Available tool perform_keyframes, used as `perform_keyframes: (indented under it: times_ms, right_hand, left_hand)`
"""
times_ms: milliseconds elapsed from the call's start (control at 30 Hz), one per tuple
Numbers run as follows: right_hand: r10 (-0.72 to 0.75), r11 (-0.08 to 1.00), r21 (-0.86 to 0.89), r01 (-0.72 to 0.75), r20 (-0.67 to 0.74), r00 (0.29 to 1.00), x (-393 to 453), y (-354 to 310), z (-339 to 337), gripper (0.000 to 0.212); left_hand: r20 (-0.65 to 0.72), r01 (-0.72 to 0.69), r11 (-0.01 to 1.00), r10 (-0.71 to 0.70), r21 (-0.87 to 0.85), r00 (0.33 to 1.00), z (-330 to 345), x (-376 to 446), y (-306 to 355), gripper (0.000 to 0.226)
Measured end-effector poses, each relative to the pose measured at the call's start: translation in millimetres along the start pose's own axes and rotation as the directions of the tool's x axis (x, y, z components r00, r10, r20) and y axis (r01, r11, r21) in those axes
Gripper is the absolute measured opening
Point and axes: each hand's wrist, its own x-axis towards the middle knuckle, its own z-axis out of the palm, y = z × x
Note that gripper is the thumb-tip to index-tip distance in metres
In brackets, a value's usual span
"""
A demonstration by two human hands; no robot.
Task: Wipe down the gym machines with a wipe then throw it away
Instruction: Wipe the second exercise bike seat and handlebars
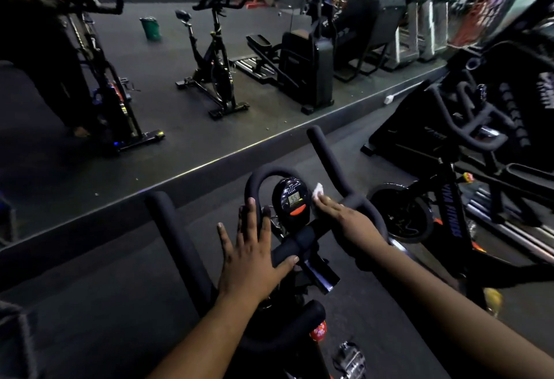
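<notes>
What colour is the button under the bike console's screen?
Orange-red button on the black console, clearest in the head view.

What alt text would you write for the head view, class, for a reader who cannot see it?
A person's right hand presses a white wipe against the exercise bike handlebar beside its console. The left hand rests open on the bar. A mirror ahead reflects gym machines.

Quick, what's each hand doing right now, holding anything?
Left hand: open, fingers spread, resting on the handlebar.
Right hand: fingers flat, pressing a white wipe beside the console.
</notes>
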Motion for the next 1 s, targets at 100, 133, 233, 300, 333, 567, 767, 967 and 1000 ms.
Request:
perform_keyframes:
  times_ms: [100, 133, 233, 300, 333, 567, 767, 967, 1000]
  right_hand:
    - [-0.008, 0.999, -0.048, 0.01, 0.049, 0.999, -20, 3, 0, 0.056]
    - [0.008, 1.0, 0.008, -0.008, -0.018, 1.0, -22, 6, -3, 0.051]
    - [0.168, 0.984, 0.095, -0.152, -0.19, 0.967, -10, 9, -1, 0.056]
    - [0.257, 0.96, 0.143, -0.24, -0.108, 0.96, 2, 0, 9, 0.059]
    - [0.281, 0.953, 0.136, -0.272, -0.053, 0.958, 5, -3, 15, 0.058]
    - [0.278, 0.941, -0.221, -0.256, 0.07, 0.958, -11, 13, 9, 0.134]
    - [0.187, 0.967, 0.152, -0.202, 0.108, 0.976, 3, 11, -4, 0.061]
    - [-0.093, 0.972, 0.228, 0.06, 0.135, 0.986, -6, 57, -6, 0.05]
    - [-0.135, 0.972, 0.212, 0.098, 0.168, 0.977, -9, 64, -8, 0.05]
  left_hand:
    - [-0.017, -0.011, 1.0, 0.011, 0.002, 1.0, 4, 0, -1, 0.112]
    - [-0.025, -0.019, 1.0, 0.02, 0.006, 0.999, 5, 0, -1, 0.111]
    - [-0.046, -0.028, 0.999, 0.029, 0.029, 0.999, 5, -1, -1, 0.109]
    - [-0.052, -0.035, 0.998, 0.037, 0.046, 0.998, 5, -2, -1, 0.108]
    - [-0.055, -0.048, 0.997, 0.051, 0.058, 0.997, 4, -4, 0, 0.108]
    - [-0.11, -0.1, 0.985, 0.116, 0.138, 0.987, 6, -9, -2, 0.105]
    - [-0.307, -0.248, 0.938, 0.317, 0.243, 0.898, 7, -11, 3, 0.096]
    - [-0.151, -0.417, 0.808, 0.514, 0.416, 0.845, -9, 16, 63, 0.101]
    - [-0.088, -0.441, 0.798, 0.516, 0.411, 0.852, -7, 23, 73, 0.105]
